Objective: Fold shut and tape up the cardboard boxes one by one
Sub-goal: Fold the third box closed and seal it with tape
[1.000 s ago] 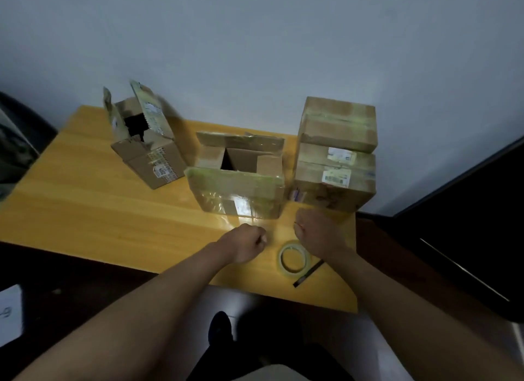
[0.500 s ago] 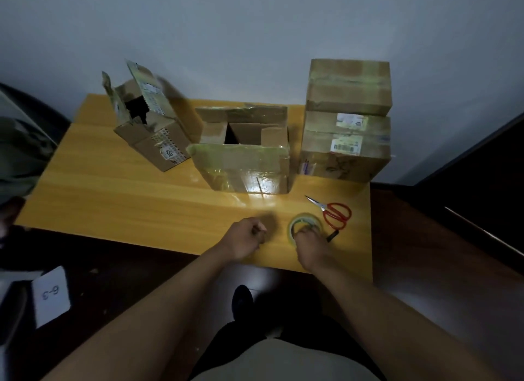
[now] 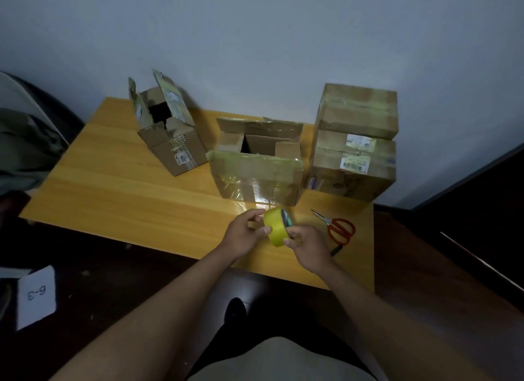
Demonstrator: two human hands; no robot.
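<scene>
A yellow tape roll (image 3: 274, 227) is held on edge just above the wooden table (image 3: 119, 199), near its front. My right hand (image 3: 307, 246) grips the roll from the right. My left hand (image 3: 245, 233) pinches its left face with thumb and fingertips. Right behind stands an open cardboard box (image 3: 259, 169) with its flaps up. A second open box (image 3: 170, 138) sits tilted at the back left. Two shut, taped boxes are stacked at the back right: the upper box (image 3: 358, 111) on the lower box (image 3: 351, 168).
Red-handled scissors (image 3: 337, 227) lie on the table right of my hands, with a dark pen-like object (image 3: 336, 250) beside my right wrist. A white card marked 6-3 (image 3: 35, 295) lies on the dark floor at left. A wall stands close behind the boxes.
The tape roll lay flat on the table under my right hand; now both hands hold it lifted and turned on edge. My left hand moved right to it.
</scene>
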